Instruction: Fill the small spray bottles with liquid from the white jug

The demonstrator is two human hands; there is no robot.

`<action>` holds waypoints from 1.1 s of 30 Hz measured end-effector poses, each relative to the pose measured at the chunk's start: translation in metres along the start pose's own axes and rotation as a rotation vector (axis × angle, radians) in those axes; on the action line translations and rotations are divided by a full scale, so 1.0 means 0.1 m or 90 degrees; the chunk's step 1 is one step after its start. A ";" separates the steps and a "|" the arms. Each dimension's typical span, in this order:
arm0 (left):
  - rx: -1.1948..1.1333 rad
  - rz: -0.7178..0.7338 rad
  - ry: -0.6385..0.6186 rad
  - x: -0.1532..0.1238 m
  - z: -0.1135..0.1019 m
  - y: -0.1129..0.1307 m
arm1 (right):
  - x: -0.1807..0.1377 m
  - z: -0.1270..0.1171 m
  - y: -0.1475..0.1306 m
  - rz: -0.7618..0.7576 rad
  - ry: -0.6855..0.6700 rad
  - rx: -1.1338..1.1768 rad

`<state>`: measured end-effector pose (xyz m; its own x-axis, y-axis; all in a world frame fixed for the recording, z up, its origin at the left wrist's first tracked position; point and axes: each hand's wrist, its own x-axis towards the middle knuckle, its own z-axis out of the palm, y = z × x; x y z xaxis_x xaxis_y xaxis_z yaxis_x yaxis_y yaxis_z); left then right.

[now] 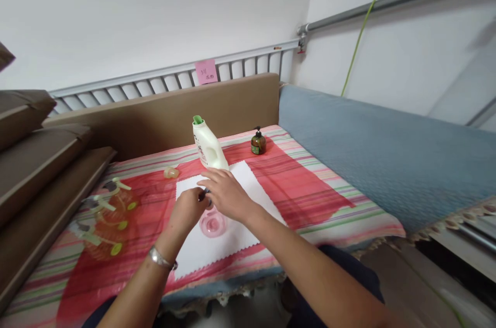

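Note:
My left hand (188,209) and my right hand (226,192) meet over a white cloth (248,178) spread on a striped red cover. Both pinch a small dark object (203,194) between their fingertips; I cannot make out what it is. Just under the hands stands a small clear pink bottle (212,223) on the cloth. A white jug with a green cap (207,146) stands at the cloth's far edge, just beyond my right hand. My left wrist wears a metal watch band.
A small dark green pump bottle (258,143) stands to the right of the jug. A pale round lid (171,172) lies to the left. Several clear pump bottles (106,217) lie at the far left. Brown cushions (42,162) are stacked left; a blue mat (380,157) lies right.

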<state>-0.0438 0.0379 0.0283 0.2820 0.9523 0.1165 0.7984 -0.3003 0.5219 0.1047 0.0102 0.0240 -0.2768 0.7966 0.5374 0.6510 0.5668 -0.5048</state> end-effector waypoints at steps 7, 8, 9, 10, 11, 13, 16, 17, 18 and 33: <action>-0.294 0.004 0.015 -0.10 0.11 -0.34 | 0.30 -0.01 0.12 -0.024 -0.154 -0.080; -0.369 -0.013 0.039 -0.14 0.17 -0.42 | 0.30 0.00 0.13 -0.011 -0.155 -0.080; -0.426 -0.027 0.065 -0.17 0.25 -0.49 | 0.29 0.00 0.13 0.003 -0.155 -0.079; -0.449 -0.031 0.086 -0.20 0.33 -0.55 | 0.29 0.01 0.13 0.016 -0.155 -0.077; -0.447 -0.023 0.101 -0.22 0.41 -0.60 | 0.29 0.02 0.12 0.027 -0.155 -0.075; -0.431 0.003 0.117 -0.22 0.57 -0.64 | 0.28 0.04 0.10 0.044 -0.154 -0.069; -0.435 0.013 0.127 -0.18 0.72 -0.61 | 0.25 0.05 0.07 0.064 -0.153 -0.062; -0.439 0.012 0.131 -0.17 0.75 -0.60 | 0.23 0.04 0.07 0.070 -0.153 -0.061; -0.443 0.012 0.134 -0.15 0.76 -0.58 | 0.21 0.04 0.06 0.078 -0.153 -0.061; -0.459 -0.005 0.203 -0.15 0.88 -0.53 | 0.15 0.09 -0.02 0.150 -0.163 -0.082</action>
<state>-0.0439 0.0348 -0.0757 0.0243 0.9564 0.2912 0.2275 -0.2889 0.9299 0.0926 0.0228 0.0271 -0.2653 0.9383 0.2218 0.7974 0.3428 -0.4966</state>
